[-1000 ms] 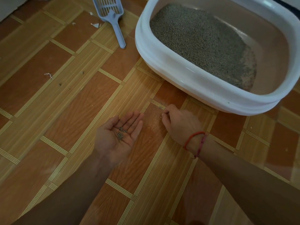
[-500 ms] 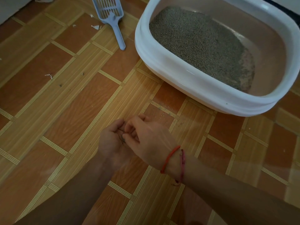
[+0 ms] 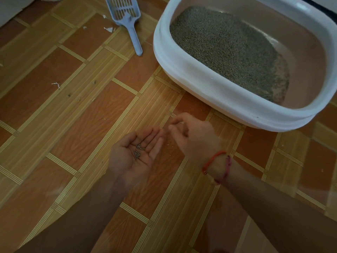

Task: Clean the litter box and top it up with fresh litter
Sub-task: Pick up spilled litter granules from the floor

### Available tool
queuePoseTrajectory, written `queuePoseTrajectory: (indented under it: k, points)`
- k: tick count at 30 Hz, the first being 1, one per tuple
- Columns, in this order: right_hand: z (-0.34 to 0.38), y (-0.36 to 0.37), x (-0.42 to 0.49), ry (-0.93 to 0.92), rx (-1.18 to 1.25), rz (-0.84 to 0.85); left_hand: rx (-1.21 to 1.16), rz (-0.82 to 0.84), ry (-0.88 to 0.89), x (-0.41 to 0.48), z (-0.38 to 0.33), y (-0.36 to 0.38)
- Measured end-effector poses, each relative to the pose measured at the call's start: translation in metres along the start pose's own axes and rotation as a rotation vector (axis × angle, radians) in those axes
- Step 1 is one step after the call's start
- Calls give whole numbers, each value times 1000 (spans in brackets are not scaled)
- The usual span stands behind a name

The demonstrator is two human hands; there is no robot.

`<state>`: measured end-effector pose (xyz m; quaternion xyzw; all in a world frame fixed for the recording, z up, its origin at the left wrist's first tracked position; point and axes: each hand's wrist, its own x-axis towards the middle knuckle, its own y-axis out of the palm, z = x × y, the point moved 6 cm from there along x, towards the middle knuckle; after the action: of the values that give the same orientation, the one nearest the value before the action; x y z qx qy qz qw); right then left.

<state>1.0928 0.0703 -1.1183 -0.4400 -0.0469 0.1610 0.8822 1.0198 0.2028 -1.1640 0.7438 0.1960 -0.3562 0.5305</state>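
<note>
Left hand (image 3: 135, 157) cups litter grains (image 3: 139, 149); blurred right hand (image 3: 195, 136) perhaps pinching.

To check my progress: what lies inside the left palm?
A few small grey litter pellets lie on the open left hand, palm up. The floor beneath the hand is covered.

Seen from one wide-angle camera worn on the person's head, the view faces forward and steeply down onto the patterned floor (image 3: 82, 125) at close range. The left forearm (image 3: 82, 216) and right forearm (image 3: 273, 207) enter from the bottom edge and reach toward mid-frame. The white litter box (image 3: 200, 84) fills the upper right, cut by the top and right edges. A blue scoop (image 3: 134, 35) is cropped at the top.
</note>
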Motion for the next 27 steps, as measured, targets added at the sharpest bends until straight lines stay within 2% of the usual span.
queuePoseTrajectory:
  k: [5, 14, 27]
  points:
    - [-43, -4, 17, 141, -97, 14, -17, -17, 2, 1, -2, -1]
    - [-53, 7, 30, 135, -113, 60, -19, -21, -1, 2, -2, 0]
    - [-41, 16, 34, 79, -271, 137, -20, -2, -1, 5, -1, -1]
